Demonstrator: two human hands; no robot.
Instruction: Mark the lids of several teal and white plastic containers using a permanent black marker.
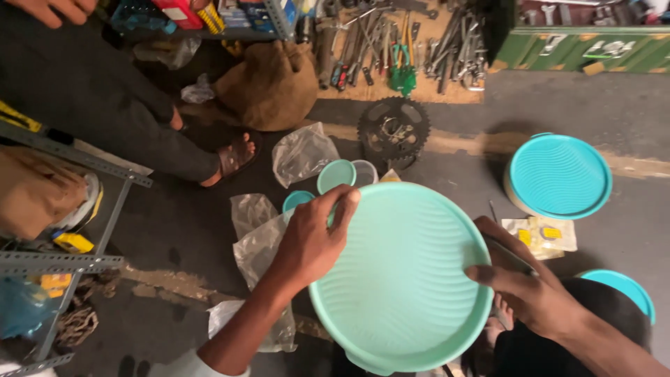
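Gripping the ribbed mint-green lid (pixel 401 279), left hand (pixel 310 241) and right hand (pixel 523 286) fingers clamp its opposite rims.

Workshop: hand tools (pixel 391 42) spread on floor, sprocket (pixel 393 132), slotted metal shelving (pixel 77 262).

L hand (pixel 310 241) fingers curled, gripping; R hand (pixel 527 286) fingers flat, thumb pressing.

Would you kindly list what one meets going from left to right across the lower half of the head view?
Metal shelf frame → crumpled clear plastic bags → left hand → large mint-green round lid → right hand → turquoise container edge.
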